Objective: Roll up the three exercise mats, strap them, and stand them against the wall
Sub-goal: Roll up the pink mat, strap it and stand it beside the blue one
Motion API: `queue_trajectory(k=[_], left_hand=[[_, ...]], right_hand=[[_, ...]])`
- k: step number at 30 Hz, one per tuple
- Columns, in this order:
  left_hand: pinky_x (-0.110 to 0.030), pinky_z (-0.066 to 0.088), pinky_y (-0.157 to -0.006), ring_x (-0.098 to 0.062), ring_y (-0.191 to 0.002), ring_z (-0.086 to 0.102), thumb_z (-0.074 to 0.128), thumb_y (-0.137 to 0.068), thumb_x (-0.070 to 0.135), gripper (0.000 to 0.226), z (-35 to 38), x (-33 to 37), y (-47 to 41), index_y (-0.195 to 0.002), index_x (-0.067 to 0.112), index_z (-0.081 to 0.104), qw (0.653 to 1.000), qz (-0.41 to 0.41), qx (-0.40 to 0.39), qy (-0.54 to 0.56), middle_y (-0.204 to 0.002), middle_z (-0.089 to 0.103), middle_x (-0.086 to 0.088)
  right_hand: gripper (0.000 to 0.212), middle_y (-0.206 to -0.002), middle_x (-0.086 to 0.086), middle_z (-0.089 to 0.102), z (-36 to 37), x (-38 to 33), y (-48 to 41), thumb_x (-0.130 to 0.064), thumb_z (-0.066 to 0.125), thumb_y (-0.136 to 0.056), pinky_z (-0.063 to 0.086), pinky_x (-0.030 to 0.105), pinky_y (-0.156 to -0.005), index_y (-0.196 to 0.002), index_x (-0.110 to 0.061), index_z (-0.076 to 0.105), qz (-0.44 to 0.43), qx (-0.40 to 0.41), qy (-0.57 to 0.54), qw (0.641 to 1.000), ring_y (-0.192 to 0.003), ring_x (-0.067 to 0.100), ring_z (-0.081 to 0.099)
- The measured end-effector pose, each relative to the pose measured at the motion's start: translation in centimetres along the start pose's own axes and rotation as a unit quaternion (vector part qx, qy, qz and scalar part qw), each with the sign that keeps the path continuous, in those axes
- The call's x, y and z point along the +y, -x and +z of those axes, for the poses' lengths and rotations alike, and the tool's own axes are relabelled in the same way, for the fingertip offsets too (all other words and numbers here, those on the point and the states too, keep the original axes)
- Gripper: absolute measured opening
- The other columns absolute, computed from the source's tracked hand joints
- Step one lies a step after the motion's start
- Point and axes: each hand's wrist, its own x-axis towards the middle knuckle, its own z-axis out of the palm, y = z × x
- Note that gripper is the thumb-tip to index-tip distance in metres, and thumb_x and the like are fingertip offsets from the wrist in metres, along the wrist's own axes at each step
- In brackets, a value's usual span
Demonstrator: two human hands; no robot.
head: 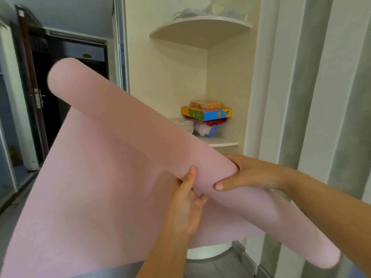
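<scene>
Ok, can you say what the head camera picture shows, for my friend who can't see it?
The left hand and right hand grip a partly rolled pink mat in mid-air, its loose sheet hanging down. Behind it, a corner shelf holds colourful boxes.

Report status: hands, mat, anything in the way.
Gripped by left hand and right hand: soft pink exercise mat, held in the air. Partly rolled, loose sheet hanging, no strap visible. Behind it, white corner shelf.
</scene>
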Motion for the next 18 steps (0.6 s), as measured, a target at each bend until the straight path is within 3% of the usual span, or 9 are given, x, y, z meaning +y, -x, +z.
queue_trajectory(k=[5,9,14,18], left_hand=[[-0.031,0.056,-0.082,-0.02,-0.114,0.063,0.053,-0.086,0.033,0.052,-1.0,-1.0,-1.1,-0.134,0.013,0.049,0.998,-0.035,-0.009,-0.057,-0.125,0.065,-0.008],[-0.033,0.057,-0.08,-0.014,-0.108,0.066,0.055,-0.086,0.041,0.053,-1.9,-2.2,-0.9,-0.135,0.024,0.046,0.986,-0.066,0.016,-0.153,-0.123,0.066,0.001],[-0.032,0.058,-0.072,-0.007,-0.101,0.061,0.047,-0.099,0.029,0.049,-2.2,-4.2,-0.8,-0.144,0.03,0.027,0.966,-0.051,0.09,-0.236,-0.114,0.06,0.01],[-0.034,0.053,-0.085,-0.01,-0.107,0.059,0.044,-0.099,0.036,0.044,-1.6,-4.7,-0.8,-0.141,0.03,0.031,0.969,-0.069,0.086,-0.219,-0.123,0.057,0.008]], right_hand=[[0.068,-0.105,-0.01,0.072,2.3,2.3,-0.4,-0.044,0.082,-0.057,0.056,0.035,-0.088,-0.12,-0.03,0.059,0.018,0.074,-0.052,0.996,-0.092,0.006,0.069],[0.058,-0.099,-0.011,0.072,4.7,4.6,0.0,-0.037,0.084,-0.065,0.057,0.032,-0.081,-0.116,-0.028,0.06,0.063,0.136,-0.087,0.985,-0.085,0.005,0.069],[0.072,-0.104,-0.017,0.062,8.2,6.3,0.4,-0.051,0.083,-0.059,0.054,0.034,-0.079,-0.12,-0.035,0.049,0.124,0.259,-0.026,0.957,-0.091,0.008,0.062],[0.088,-0.105,-0.022,0.057,10.2,6.0,0.6,-0.059,0.081,-0.055,0.053,0.034,-0.079,-0.13,-0.04,0.038,0.099,0.313,-0.013,0.944,-0.094,0.007,0.06]])
